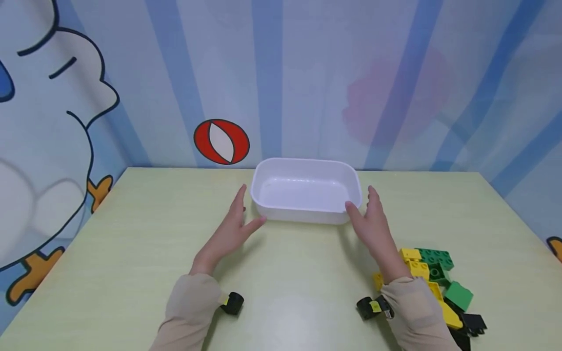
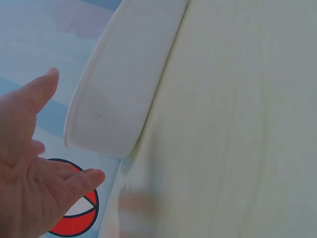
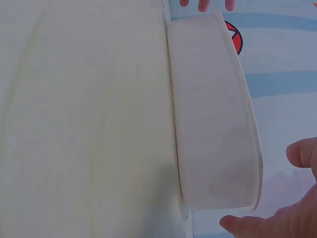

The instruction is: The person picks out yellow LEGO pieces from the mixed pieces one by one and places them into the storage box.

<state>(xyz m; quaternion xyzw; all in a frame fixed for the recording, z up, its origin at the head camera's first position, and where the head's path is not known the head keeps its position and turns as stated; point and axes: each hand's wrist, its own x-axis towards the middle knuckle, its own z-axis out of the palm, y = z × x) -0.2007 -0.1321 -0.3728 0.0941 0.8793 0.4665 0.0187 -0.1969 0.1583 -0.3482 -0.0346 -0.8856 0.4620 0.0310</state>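
Observation:
A white rectangular plastic tub [image 1: 307,216] stands upright on the table near its back edge, with nothing inside. My left hand [image 1: 228,231] is held just off the tub's left end, thumb and fingers spread apart. On the other side, my right hand [image 1: 373,226] is at the right end, its thumb overlapping the front right corner in the head view. The left wrist view shows a gap between the left fingers [image 2: 89,181] and the tub wall [image 2: 119,84]. In the right wrist view, the right hand [image 3: 282,223] has its fingers straight beside the tub's end.
A pile of yellow, green and black building bricks [image 1: 458,296] lies on the table [image 1: 290,302] at the right, partly hidden behind my right forearm. Behind the table rises a blue striped wall [image 1: 303,73] with a red and white ball picture [image 1: 221,141].

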